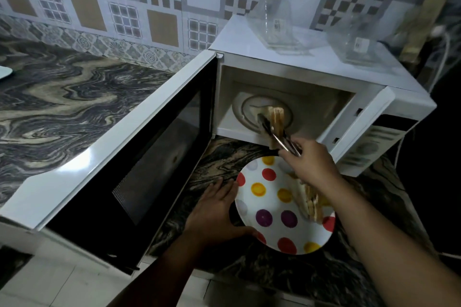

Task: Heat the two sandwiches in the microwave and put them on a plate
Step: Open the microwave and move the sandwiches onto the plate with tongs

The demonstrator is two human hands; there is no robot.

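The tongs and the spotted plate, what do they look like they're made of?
The slim silvery tongs held by the right hand look like polished metal with dark tips, judging by their shine. The round white plate with coloured spots looks glazed ceramic or melamine; its gloss doesn't settle which.

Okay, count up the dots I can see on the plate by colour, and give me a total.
On the plate, counting cut-off dots:
Red dots: 5
Yellow dots: 4
Purple dots: 2
Pale grey dots: 2
Total: 13; the right hand and a sandwich may hide more.
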